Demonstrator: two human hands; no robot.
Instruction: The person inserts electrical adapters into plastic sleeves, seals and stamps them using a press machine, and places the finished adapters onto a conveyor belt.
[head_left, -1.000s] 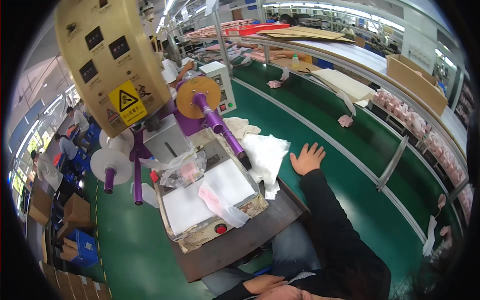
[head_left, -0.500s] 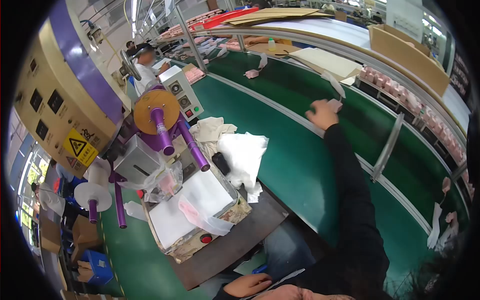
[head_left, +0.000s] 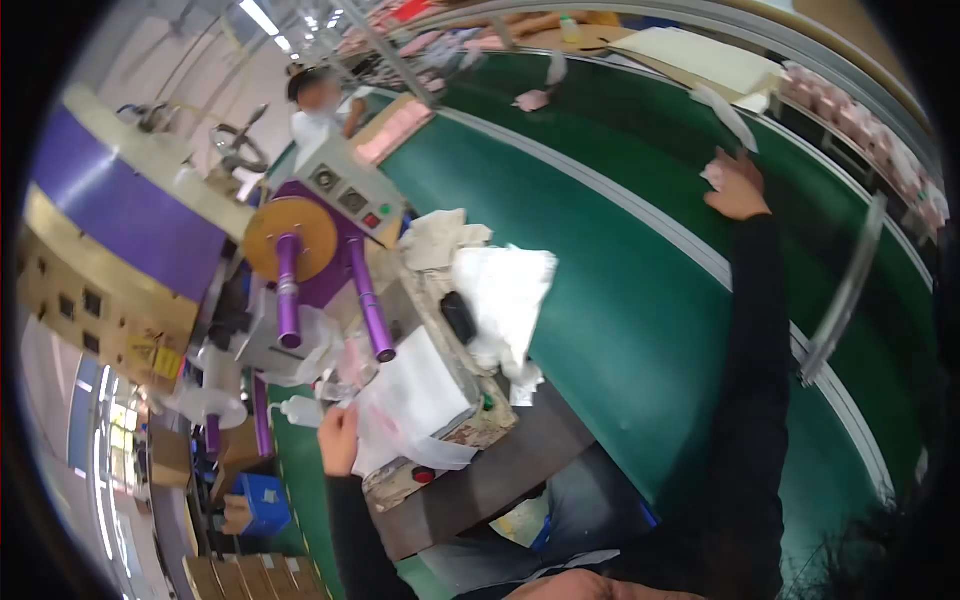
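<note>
My right hand (head_left: 742,190) reaches over the dark green belt, its fingers closed round a small pink piece (head_left: 713,176). A whitish translucent strip (head_left: 725,115) lies just beyond those fingers. My left hand (head_left: 341,440) is at the left edge of the machine's white pad (head_left: 405,390), fingers curled; whatever may be in them is hidden. On the pad lies a pink piece with a translucent strip (head_left: 445,453), blurred. Crumpled clear film (head_left: 318,340) hangs above the pad, close to my left hand.
Purple rollers (head_left: 370,310) and an orange disc (head_left: 290,240) jut from the machine. White cloths (head_left: 505,290) and a black object (head_left: 458,318) lie beside the pad. A metal bar (head_left: 848,290) crosses the belt. Pink pieces (head_left: 830,100) line a rack. A person (head_left: 318,105) sits beyond.
My left hand has risen from my lap to the pad's left edge. My right hand has closed round the pink piece on the belt. The view has shifted.
</note>
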